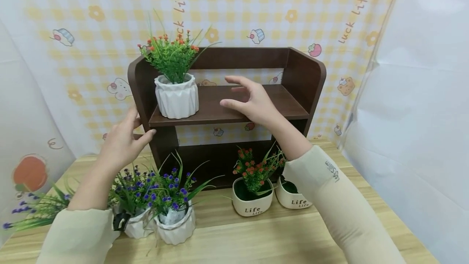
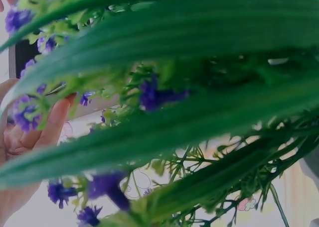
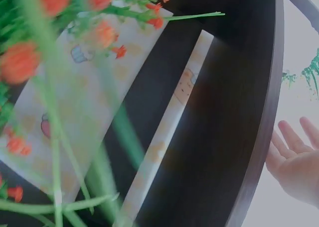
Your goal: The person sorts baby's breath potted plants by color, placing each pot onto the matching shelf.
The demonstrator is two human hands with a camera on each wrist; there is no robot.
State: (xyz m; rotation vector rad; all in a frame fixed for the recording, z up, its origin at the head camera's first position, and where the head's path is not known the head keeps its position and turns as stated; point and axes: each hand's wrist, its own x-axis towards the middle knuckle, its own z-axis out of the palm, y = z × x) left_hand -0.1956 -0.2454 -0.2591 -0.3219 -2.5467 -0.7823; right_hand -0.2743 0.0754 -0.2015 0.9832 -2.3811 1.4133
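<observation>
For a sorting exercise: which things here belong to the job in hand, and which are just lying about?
Likely the job:
- left hand
- right hand
- dark shelf
- orange-flowered white pot
- purple-flowered plants
- Life pots

Likely just surroundings:
- checked backdrop
- wooden table

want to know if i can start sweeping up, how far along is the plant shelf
Apparently done: one orange-flowered pot stands at the left end of the upper board. In hand: no pot; the right hand is empty above that board, the left hand at the outer left side of the shelf. Probably left: the purple-flowered plants and two Life pots, all off the shelf.
</observation>
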